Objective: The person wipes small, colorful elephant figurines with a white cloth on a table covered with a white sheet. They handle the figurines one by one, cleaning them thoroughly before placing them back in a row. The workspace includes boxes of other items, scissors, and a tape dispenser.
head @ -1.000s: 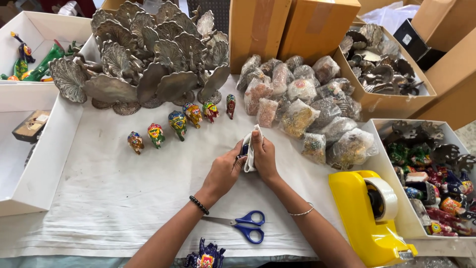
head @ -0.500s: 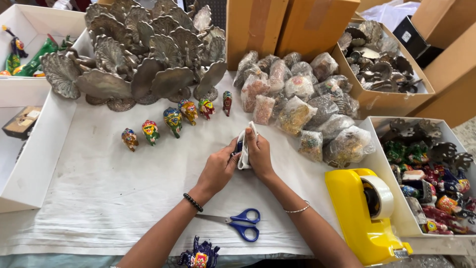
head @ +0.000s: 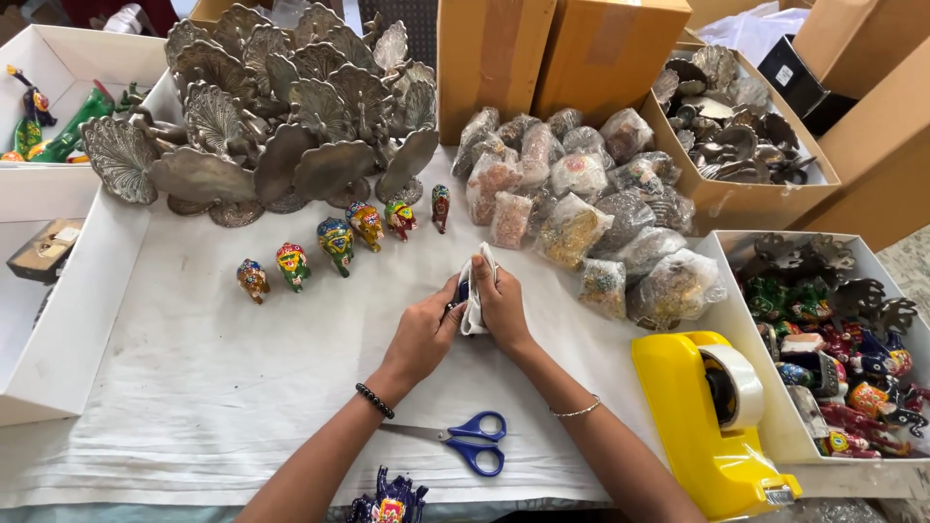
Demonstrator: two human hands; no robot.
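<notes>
White cloth-covered table carries a cluster of grey metal peacock figures at the back left, a heap of clear plastic-wrapped bundles at the back right, a yellow tape dispenser near right, a row of small painted elephant figurines, blue-handled scissors by the front edge. Mid-table, left hand and right hand both clamp together around a small white paper-wrapped item, fingers closed on it, held just above the cloth

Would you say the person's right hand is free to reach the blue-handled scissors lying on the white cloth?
Probably not at once: the right hand and left hand both grip a small white-wrapped piece. The blue-handled scissors lie uncovered between the forearms.
</notes>
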